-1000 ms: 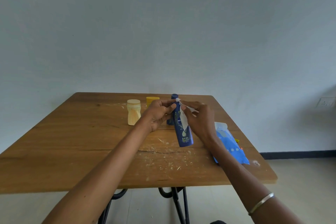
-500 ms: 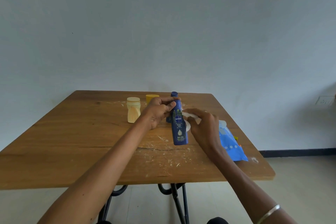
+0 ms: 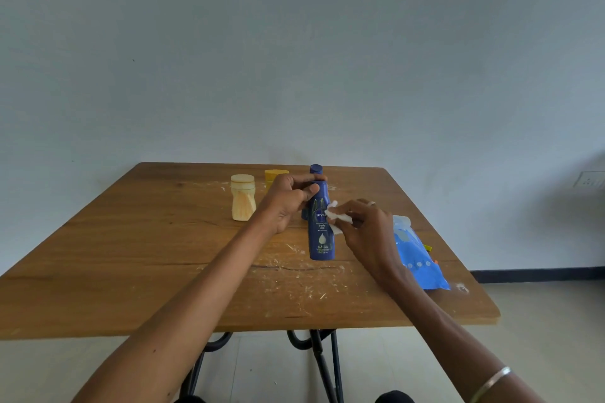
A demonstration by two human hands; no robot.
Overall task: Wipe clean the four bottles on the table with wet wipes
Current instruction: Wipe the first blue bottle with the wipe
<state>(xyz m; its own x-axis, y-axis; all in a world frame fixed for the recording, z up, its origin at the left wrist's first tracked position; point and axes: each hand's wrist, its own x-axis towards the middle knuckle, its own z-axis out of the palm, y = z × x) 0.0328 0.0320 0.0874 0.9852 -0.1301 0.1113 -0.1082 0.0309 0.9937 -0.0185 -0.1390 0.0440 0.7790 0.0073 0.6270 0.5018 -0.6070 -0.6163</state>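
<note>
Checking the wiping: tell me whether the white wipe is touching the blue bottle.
Touching. The head view shows the right hand pressing the white wipe against the blue bottle beside its label, no gap visible.

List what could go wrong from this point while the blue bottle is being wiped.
1. The left hand grips the blue bottle only near its neck, so the sideways rub of the wet wipe in the right hand might swing or slip it.
2. The cream bottle and the yellow-capped bottle stand close behind the left hand; a jerk could topple them.
3. The wipes pack lies near the table edge; the right forearm may nudge it off.
</note>
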